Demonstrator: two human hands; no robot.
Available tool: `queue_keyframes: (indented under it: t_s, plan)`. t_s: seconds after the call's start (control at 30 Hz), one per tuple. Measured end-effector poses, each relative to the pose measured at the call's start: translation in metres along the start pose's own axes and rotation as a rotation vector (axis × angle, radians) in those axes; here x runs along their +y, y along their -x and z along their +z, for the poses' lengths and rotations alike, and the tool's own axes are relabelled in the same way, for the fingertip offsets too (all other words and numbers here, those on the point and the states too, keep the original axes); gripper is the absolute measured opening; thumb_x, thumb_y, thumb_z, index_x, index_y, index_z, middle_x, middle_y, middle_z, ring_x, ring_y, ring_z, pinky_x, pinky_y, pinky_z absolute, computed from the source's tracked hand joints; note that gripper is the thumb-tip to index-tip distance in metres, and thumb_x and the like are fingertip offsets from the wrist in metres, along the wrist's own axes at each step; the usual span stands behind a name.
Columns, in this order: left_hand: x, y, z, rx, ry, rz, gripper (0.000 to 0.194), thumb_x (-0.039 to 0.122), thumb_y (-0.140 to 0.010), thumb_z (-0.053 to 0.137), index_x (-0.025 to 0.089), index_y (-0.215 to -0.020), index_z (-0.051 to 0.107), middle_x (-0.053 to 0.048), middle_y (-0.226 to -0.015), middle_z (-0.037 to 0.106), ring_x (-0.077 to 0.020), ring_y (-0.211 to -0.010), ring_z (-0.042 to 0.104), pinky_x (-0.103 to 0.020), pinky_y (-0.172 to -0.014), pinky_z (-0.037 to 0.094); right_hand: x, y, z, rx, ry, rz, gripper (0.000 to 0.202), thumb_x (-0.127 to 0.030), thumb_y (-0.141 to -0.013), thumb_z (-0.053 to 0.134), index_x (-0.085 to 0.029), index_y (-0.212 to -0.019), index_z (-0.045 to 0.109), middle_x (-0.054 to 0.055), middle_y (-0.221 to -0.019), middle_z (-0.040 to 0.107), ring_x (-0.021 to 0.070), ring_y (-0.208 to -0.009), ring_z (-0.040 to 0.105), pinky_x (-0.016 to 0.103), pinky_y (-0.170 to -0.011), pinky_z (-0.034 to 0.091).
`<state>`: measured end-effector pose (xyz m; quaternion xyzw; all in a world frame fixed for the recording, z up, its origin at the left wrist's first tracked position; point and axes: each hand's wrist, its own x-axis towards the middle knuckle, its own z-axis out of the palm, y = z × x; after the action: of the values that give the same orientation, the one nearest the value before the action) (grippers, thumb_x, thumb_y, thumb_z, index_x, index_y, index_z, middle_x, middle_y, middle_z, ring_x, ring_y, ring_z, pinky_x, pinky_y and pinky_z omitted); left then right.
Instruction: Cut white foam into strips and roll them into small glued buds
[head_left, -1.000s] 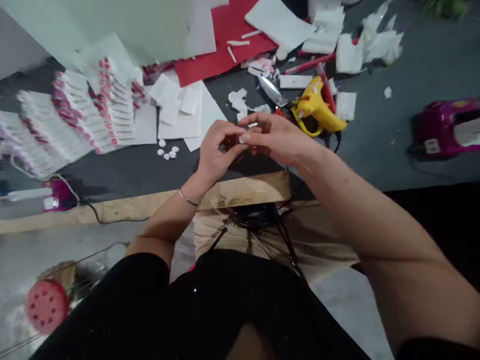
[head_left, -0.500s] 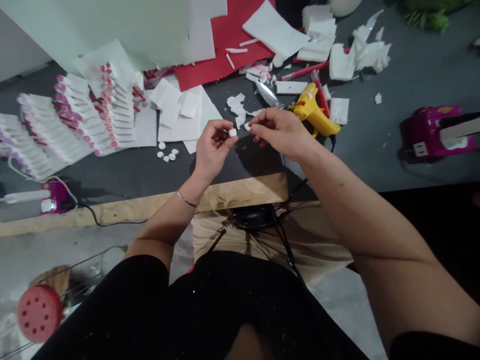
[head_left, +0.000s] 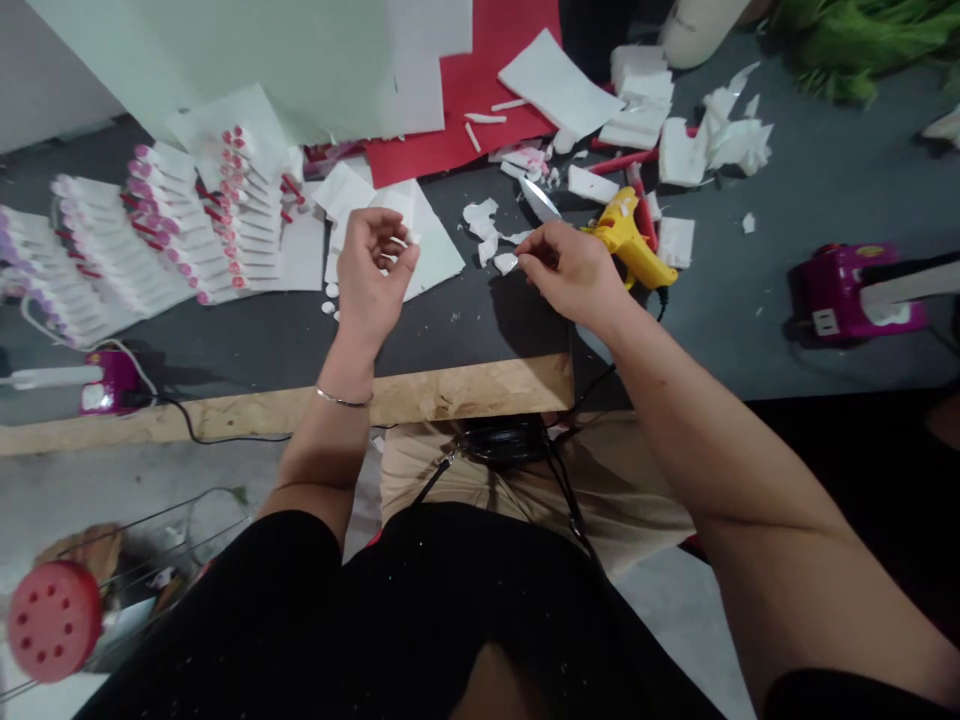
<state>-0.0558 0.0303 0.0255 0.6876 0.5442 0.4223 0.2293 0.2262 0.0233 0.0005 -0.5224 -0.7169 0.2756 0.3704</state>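
Observation:
My left hand is raised over the white sheets, thumb and fingers curled together around a small white piece, mostly hidden by the fingertips. On the right, the thumb and finger of my right hand pinch at the edge of a thin, curved white scrap just above the dark table. Several small white pellets lie below and left of my left hand. Crumpled white shreds sit beyond my right fingertips. A metal blade and a yellow glue gun lie beside that hand.
Rows of pink-tipped white sticks on sheets fill the left. Red paper and white foam pads are at the back. Purple power blocks stand right and left, with cables. A wooden strip edges the table.
My left hand has moved left, away from my right hand, carrying the small white piece. My right hand stays near the same spot by the shreds. The whole view has shifted slightly.

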Motion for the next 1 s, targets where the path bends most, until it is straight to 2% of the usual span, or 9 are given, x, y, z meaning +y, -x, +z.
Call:
queue_keyframes:
  t_s: [0.13,0.27,0.37,0.47,0.6,0.67,0.7,0.83,1.0]
  plan:
    - [0.001,0.002,-0.037,-0.037,-0.225,-0.083,0.016,0.030,-0.093,0.074,0.028,-0.106,0.064,-0.003,-0.108,0.078,-0.0177,-0.092,0.072,-0.033,-0.082,0.058,-0.013,0.000,0.006,-0.040,0.195,-0.110,0.024,-0.013,-0.094,0.055,-0.020,-0.111,0.070,0.010,-0.102,0.077,0.0261,-0.096,0.073,0.043,-0.088,0.061]
    - [0.008,0.008,-0.061,-0.103,-0.558,-0.194,0.012,0.019,-0.093,0.067,0.029,-0.100,0.067,-0.004,-0.104,0.079,-0.0240,-0.101,0.074,-0.043,-0.095,0.057,-0.026,-0.008,0.016,-0.074,0.423,-0.139,0.039,-0.012,-0.100,0.049,-0.020,-0.132,0.068,0.014,-0.124,0.074,0.0320,-0.121,0.067,0.048,-0.100,0.059]
    - [0.013,0.012,-0.072,-0.190,-0.771,-0.222,0.018,0.018,-0.096,0.061,0.024,-0.111,0.071,-0.011,-0.119,0.078,-0.0325,-0.123,0.071,-0.052,-0.107,0.053,-0.030,-0.014,0.024,-0.112,0.506,-0.110,0.044,-0.012,-0.102,0.046,-0.022,-0.140,0.066,0.015,-0.132,0.070,0.0337,-0.129,0.060,0.049,-0.101,0.059]
    - [0.012,0.015,-0.077,-0.177,-0.783,-0.159,0.029,0.019,-0.096,0.062,0.020,-0.124,0.071,-0.015,-0.140,0.072,-0.0372,-0.141,0.062,-0.056,-0.119,0.047,-0.028,-0.018,0.029,-0.161,0.526,-0.082,0.036,-0.014,-0.102,0.047,-0.020,-0.128,0.071,0.017,-0.134,0.068,0.0345,-0.129,0.058,0.049,-0.101,0.059]
    - [0.007,0.012,-0.056,-0.081,-0.468,0.094,0.019,0.033,-0.096,0.073,0.030,-0.114,0.073,-0.007,-0.127,0.077,-0.0317,-0.126,0.068,-0.051,-0.113,0.052,-0.023,-0.021,0.025,-0.029,0.311,-0.087,0.014,-0.020,-0.100,0.059,-0.023,-0.103,0.072,0.014,-0.124,0.069,0.0342,-0.125,0.061,0.052,-0.106,0.057]
    - [0.009,0.006,-0.035,-0.139,-0.264,0.189,0.023,0.048,-0.098,0.072,0.029,-0.112,0.073,-0.008,-0.123,0.078,-0.0295,-0.121,0.070,-0.048,-0.109,0.055,-0.023,-0.022,0.017,0.040,0.097,-0.088,0.006,-0.030,-0.100,0.067,-0.025,-0.099,0.072,0.011,-0.112,0.069,0.0306,-0.112,0.065,0.050,-0.102,0.059]
    - [0.013,0.003,-0.022,-0.165,-0.175,0.208,0.031,0.055,-0.099,0.070,0.028,-0.114,0.073,-0.009,-0.124,0.078,-0.0285,-0.120,0.070,-0.046,-0.108,0.056,-0.023,-0.023,0.013,0.050,-0.011,-0.067,0.010,-0.036,-0.100,0.069,-0.026,-0.100,0.072,0.009,-0.105,0.069,0.0278,-0.103,0.067,0.047,-0.096,0.061]
    - [0.032,-0.011,0.022,-0.279,0.114,0.143,0.053,0.071,-0.093,0.072,0.026,-0.120,0.070,-0.011,-0.127,0.077,-0.0257,-0.122,0.072,-0.038,-0.100,0.059,-0.025,-0.023,0.000,0.029,-0.341,0.099,0.033,-0.060,-0.098,0.071,-0.029,-0.108,0.070,0.002,-0.084,0.064,0.0182,-0.073,0.063,0.035,-0.068,0.059]
    - [0.039,-0.016,0.047,-0.396,0.258,0.064,0.063,0.073,-0.081,0.084,0.023,-0.117,0.071,-0.010,-0.121,0.078,-0.0228,-0.113,0.075,-0.035,-0.097,0.061,-0.022,-0.020,-0.003,-0.006,-0.493,0.173,0.043,-0.067,-0.095,0.071,-0.028,-0.112,0.068,0.003,-0.093,0.069,0.0148,-0.070,0.064,0.031,-0.062,0.059]
